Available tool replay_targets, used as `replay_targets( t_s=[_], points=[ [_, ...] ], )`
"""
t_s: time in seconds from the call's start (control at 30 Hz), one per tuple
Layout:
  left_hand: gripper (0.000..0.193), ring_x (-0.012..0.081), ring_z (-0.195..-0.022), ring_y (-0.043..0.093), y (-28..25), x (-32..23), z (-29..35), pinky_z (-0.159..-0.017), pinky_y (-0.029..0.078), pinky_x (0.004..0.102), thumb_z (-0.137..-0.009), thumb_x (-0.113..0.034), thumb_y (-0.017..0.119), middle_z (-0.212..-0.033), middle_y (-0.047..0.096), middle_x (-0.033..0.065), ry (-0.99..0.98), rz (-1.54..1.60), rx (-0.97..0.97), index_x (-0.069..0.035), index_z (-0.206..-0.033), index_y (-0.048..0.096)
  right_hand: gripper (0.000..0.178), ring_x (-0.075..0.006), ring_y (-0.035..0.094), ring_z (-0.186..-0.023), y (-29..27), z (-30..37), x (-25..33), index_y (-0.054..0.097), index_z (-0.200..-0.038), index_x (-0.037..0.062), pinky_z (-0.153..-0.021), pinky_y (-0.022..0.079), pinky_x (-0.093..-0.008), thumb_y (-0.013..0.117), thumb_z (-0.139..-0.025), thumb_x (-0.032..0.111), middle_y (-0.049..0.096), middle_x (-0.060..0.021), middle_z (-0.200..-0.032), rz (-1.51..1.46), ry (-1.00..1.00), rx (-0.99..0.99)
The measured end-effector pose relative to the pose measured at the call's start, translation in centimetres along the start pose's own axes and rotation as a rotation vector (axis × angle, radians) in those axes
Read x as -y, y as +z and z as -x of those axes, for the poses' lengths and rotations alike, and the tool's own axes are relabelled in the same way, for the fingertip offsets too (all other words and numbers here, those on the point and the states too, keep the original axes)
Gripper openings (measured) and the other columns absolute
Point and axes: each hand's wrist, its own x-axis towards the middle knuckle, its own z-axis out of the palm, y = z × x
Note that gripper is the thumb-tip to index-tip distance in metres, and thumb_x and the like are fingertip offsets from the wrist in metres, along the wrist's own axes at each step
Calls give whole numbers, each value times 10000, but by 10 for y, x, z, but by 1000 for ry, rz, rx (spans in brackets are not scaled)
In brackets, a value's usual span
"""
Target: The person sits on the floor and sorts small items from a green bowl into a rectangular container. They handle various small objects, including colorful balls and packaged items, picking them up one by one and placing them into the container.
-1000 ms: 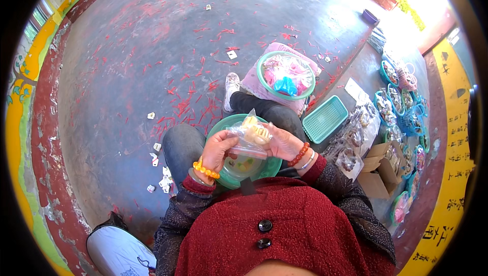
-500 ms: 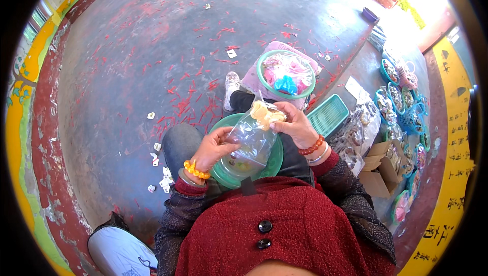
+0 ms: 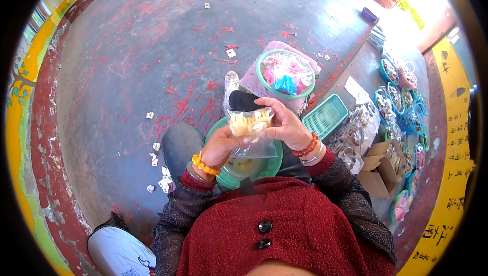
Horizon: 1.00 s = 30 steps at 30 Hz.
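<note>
Over my lap, both hands grip a clear plastic bag [image 3: 262, 150] with a cream-yellow toothed piece, which looks like a hair claw clip [image 3: 245, 123], in its upper part. My left hand [image 3: 219, 146] is closed on the near left of the bag, its thumb by the clip. On the other side, my right hand [image 3: 288, 129] pinches the bag and clip, thumb in front and fingers behind. Below the bag, a green basin [image 3: 275, 165] rests between my legs; its contents are partly hidden.
Ahead, a mint-rimmed basin [image 3: 260, 75] of bagged pink and blue items stands on a pink cushion [image 3: 248, 80]. To the right are a green rectangular basket [image 3: 325, 117], a clear sack [image 3: 365, 123], an open cardboard box [image 3: 372, 182] and several filled baskets [image 3: 409, 118]. Red scraps litter the floor.
The clip has come lower and turned so its teeth show, and the bag hangs shorter below it. My left hand has moved right and up, closer to my right hand.
</note>
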Motion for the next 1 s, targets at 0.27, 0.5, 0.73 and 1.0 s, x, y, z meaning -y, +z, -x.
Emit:
replay_targets(
  t_s=[0.27,0.5,0.73,1.0],
  points=[
    [427,165,-1061,560,-6,14,0,-948,418,312,-858,-71,616,-1188,582,76,109,151,-107,12,-1255,481,297,-91,587,-908,3,7,-32,602,-1085,-38,-823,455,-234,674,-817,68,640,-38,-976,-178,231,-62],
    [447,144,-1063,554,-7,16,3,-920,433,295,-826,5,615,-1170,589,58,132,-12,-86,-17,-1253,483,178,-66,578,-833,1,9,-28,650,-985,-29,-770,461,-215,649,-815,23,648,-21,-909,-5,153,-84],
    [615,149,-983,590,9,8,2,-827,477,268,-787,71,618,-1114,609,77,179,188,-273,-39,-1339,369,163,-63,571,-792,1,13,-27,646,-970,-24,-716,470,-221,649,-814,22,640,0,-863,104,64,-114],
    [698,169,-934,597,4,14,13,-811,499,280,-792,86,605,-963,621,84,150,-178,-410,-33,-1399,282,74,-141,612,-682,7,16,-25,672,-821,31,-640,469,-255,684,-748,31,646,-70,-744,563,-186,-224]
  ],
)
